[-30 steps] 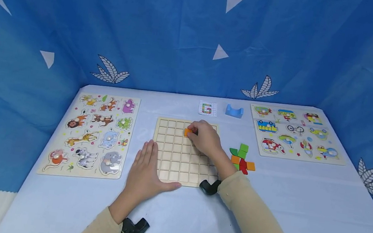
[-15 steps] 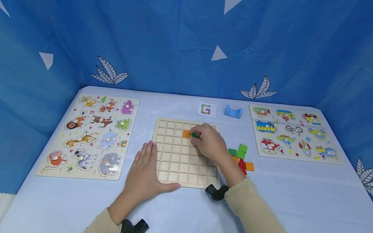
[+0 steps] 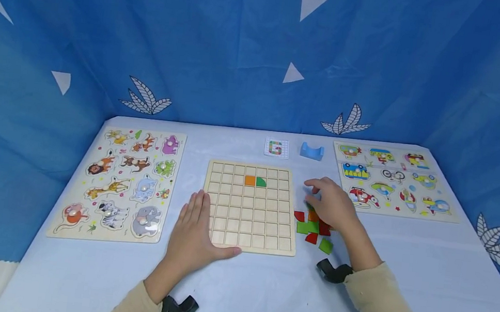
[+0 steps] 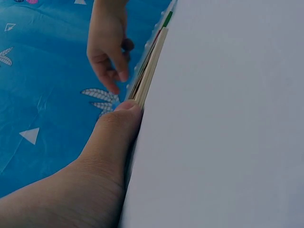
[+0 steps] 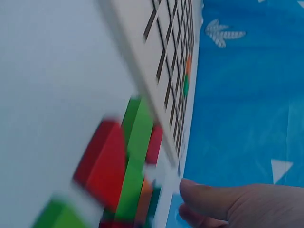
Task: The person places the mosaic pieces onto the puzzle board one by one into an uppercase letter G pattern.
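While the left grip (image 3: 193, 240) lies flat and the right grip (image 3: 334, 204) seems released, blocks (image 3: 307, 227) at four o'clock look light, stiff, edge-pinchable.

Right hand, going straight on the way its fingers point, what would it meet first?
Probably the square, pale wooden grid board, though depth is unclear; the right hand might pass above it.

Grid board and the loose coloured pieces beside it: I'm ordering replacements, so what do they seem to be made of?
Grid board: probably bare wood with a matte finish, from its pale tan colour.
Loose pieces: perhaps painted wood, though plastic is possible; they look smooth and evenly coloured, with no grain showing.
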Motion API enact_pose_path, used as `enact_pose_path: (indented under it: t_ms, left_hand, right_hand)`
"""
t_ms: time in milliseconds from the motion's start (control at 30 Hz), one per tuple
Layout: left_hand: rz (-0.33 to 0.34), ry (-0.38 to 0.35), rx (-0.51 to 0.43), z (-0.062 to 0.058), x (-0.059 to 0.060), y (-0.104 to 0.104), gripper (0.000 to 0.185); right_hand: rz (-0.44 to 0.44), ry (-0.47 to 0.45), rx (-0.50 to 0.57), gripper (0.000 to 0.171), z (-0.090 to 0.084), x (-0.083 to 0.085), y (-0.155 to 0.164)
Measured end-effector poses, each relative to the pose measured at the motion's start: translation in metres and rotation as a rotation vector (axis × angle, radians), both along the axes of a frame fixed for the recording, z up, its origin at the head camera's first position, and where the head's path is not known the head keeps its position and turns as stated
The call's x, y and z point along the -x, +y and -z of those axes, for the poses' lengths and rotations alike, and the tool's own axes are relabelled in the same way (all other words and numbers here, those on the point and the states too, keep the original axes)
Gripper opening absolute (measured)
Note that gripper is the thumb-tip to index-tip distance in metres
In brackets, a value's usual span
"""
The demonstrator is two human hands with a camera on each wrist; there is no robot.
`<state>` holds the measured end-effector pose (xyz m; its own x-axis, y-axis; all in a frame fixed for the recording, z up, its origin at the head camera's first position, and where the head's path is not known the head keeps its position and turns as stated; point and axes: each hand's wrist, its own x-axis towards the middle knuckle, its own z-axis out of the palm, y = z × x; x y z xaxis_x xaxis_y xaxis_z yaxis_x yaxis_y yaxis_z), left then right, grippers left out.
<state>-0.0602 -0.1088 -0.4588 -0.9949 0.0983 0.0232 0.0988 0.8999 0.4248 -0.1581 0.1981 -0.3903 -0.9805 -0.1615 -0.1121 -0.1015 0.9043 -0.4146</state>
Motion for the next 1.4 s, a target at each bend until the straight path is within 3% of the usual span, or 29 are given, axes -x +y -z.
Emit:
enact_pose_path:
  t_ms: [333, 867, 1067, 1400]
  left_hand:
    - [-0.002, 0.020, 0.012, 0.000, -0.001, -0.001, 0.148]
    - [0.004, 0.014, 0.009, 0.000, 0.000, -0.001, 0.148]
    - [0.004, 0.010, 0.011, 0.001, 0.000, -0.001, 0.149]
    - [0.001, 0.004, 0.014, 0.001, 0.000, 0.000, 0.147]
  right_hand:
    - [0.067, -0.085, -0.080, 0.044, -0.001, -0.006, 0.033]
    - [0.106, -0.084, 0.069, 0.024, 0.009, 0.000, 0.041]
    - [0.084, -0.031, 0.159, 0.021, 0.009, 0.009, 0.020]
    - [-0.063, 0.010, 0.294, 0.015, 0.013, 0.021, -0.053]
